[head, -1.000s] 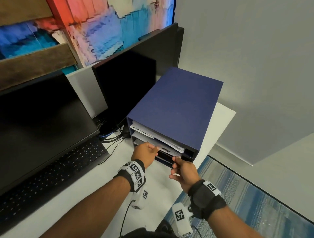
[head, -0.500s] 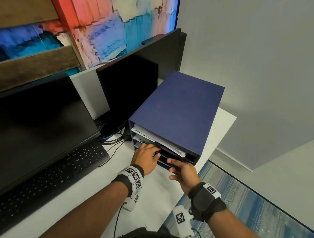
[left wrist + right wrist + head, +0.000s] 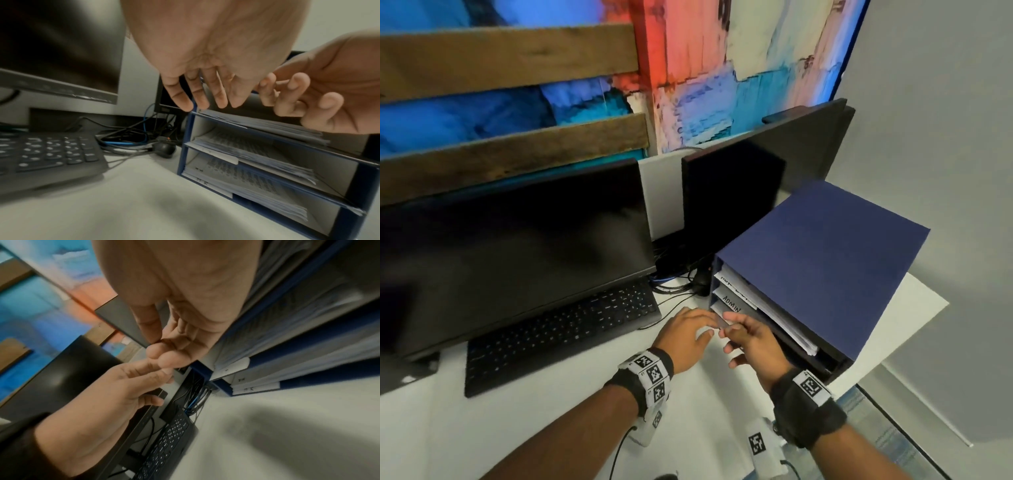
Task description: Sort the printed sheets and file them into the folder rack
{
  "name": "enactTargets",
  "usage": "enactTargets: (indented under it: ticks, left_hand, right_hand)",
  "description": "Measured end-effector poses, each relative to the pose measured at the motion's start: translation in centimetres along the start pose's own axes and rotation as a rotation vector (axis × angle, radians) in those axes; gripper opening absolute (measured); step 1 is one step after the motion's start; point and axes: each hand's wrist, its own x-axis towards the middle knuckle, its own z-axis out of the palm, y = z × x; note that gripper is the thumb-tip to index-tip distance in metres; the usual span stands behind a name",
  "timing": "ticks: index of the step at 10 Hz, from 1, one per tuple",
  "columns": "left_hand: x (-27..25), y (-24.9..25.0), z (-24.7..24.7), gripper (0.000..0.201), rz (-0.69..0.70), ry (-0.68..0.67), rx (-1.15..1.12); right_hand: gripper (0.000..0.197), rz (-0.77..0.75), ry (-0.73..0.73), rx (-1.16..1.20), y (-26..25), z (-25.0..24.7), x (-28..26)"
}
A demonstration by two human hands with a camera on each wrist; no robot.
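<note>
The dark-blue shelved folder rack (image 3: 822, 270) stands at the white bench's (image 3: 558, 404) far right corner, its shelves holding thin, floppy printed sheets (image 3: 257, 162); best gripped flat by their protruding front edges. Left hand (image 3: 685, 337) and right hand (image 3: 755, 346) hover before it, fingers loosely spread, holding nothing.

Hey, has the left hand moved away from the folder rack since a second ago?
Yes. The left hand was at the front slots of the blue folder rack; now it sits lower-left of the rack's front corner, out over the white desk, fingers loosely spread, holding nothing.
</note>
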Motion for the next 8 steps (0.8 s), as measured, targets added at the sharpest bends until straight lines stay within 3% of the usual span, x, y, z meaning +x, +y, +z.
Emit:
enactTargets:
  ticks: [3,6,8]
  left_hand:
    - [-5.3,-2.2,-8.7,0.019,-0.158,0.257,0.113]
    - [-10.9,-2.9,-25.0,0.018,-0.240,0.604,0.294]
    - [-13.9,-0.8,-35.2,0.026,-0.307,0.779,0.445]
  right_hand:
    - [0.026,-0.260,-0.234,-0.285,-5.7,6.6,3.7]
    - [0.021,-0.683,-0.342,-0.486,-20.5,13.5,5.2]
    - [0.028,-0.972,-0.274,-0.722,-29.6,19.2,3.8]
